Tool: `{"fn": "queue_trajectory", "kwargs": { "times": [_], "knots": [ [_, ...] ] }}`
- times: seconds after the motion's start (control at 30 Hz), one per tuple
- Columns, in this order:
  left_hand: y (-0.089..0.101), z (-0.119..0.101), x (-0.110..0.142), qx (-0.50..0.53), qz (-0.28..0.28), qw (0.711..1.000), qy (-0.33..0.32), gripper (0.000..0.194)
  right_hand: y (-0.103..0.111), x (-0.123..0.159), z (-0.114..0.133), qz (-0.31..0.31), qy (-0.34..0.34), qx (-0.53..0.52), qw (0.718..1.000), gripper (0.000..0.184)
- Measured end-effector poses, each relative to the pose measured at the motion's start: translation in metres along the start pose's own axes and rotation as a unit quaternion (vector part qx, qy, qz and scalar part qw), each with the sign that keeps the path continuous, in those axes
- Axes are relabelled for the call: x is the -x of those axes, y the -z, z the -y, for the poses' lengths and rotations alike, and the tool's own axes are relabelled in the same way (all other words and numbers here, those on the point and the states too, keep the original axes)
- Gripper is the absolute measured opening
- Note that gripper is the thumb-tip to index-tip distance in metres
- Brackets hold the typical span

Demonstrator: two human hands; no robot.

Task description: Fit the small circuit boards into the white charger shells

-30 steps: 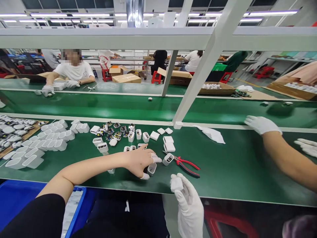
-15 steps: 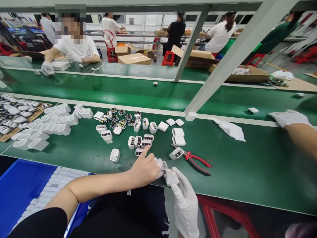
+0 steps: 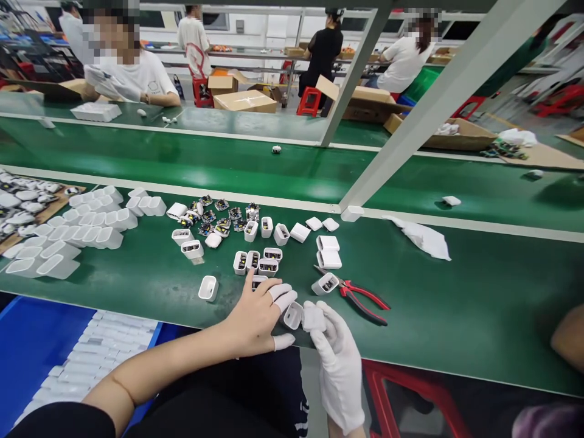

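Observation:
My left hand point(image 3: 258, 316), with white covers on thumb and some fingers, is spread around an empty-looking white charger housing point(image 3: 293, 316) near the bench edge. Its thumb stands apart from the fingers, and the index finger points toward housings with circuit boards inside point(image 3: 268, 267). In a white glove, my right hand point(image 3: 336, 359) grips a small squarish white plastic piece point(image 3: 314, 318) between thumb and fingers, close beside that housing. Red-handled pliers point(image 3: 365, 298) lie to the right, and another filled housing point(image 3: 325, 283) rests by their jaws.
Bare circuit boards point(image 3: 222, 226) lie beyond the housings. Rows of translucent sleeves point(image 3: 86, 228) stand at left, above a blue bin point(image 3: 27, 328) of white parts. A slanted white post point(image 3: 433, 115) rises from the bench. A co-worker point(image 3: 146, 76) sits opposite; another person's arm point(image 3: 568, 337) shows at right.
My left fingers have spread from the housing, leaving it in fuller view. My right hand still grips the white piece. The neighbour's gloved hand at right has withdrawn; the co-worker opposite has raised a hand.

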State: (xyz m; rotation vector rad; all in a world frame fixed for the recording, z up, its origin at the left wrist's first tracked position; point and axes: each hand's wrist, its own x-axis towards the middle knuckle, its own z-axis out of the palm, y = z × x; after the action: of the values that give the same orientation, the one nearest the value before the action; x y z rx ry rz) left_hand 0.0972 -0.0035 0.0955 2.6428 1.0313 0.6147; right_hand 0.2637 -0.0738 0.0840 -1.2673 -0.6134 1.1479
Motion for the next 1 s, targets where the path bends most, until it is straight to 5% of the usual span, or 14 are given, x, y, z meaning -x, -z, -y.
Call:
{"fn": "queue_trajectory", "kwargs": {
  "times": [0.17,0.37,0.5,0.63,0.87,1.0],
  "knots": [
    [0.002,0.012,-0.009,0.074,0.082,0.994,-0.002,0.042,0.006,-0.005,-0.005,0.044,0.119,0.178,0.976,0.047],
    [0.002,0.015,-0.01,0.087,0.088,0.992,0.004,0.043,0.007,-0.015,0.0,0.13,0.308,0.39,0.858,0.042],
    [0.002,0.016,-0.01,0.081,0.093,0.992,0.003,0.039,0.007,-0.016,0.002,0.13,0.347,0.437,0.819,0.045],
    [0.002,0.016,-0.01,0.081,0.087,0.993,0.002,0.039,0.007,-0.015,-0.001,0.134,0.333,0.453,0.816,0.046],
    [0.0,0.015,-0.01,0.084,0.072,0.994,0.003,0.036,0.005,-0.012,-0.011,0.118,0.294,0.418,0.851,0.047],
    [0.001,0.015,-0.01,0.09,0.075,0.993,0.006,0.04,0.002,-0.011,-0.009,0.097,0.31,0.441,0.836,0.046]
  ]
}}
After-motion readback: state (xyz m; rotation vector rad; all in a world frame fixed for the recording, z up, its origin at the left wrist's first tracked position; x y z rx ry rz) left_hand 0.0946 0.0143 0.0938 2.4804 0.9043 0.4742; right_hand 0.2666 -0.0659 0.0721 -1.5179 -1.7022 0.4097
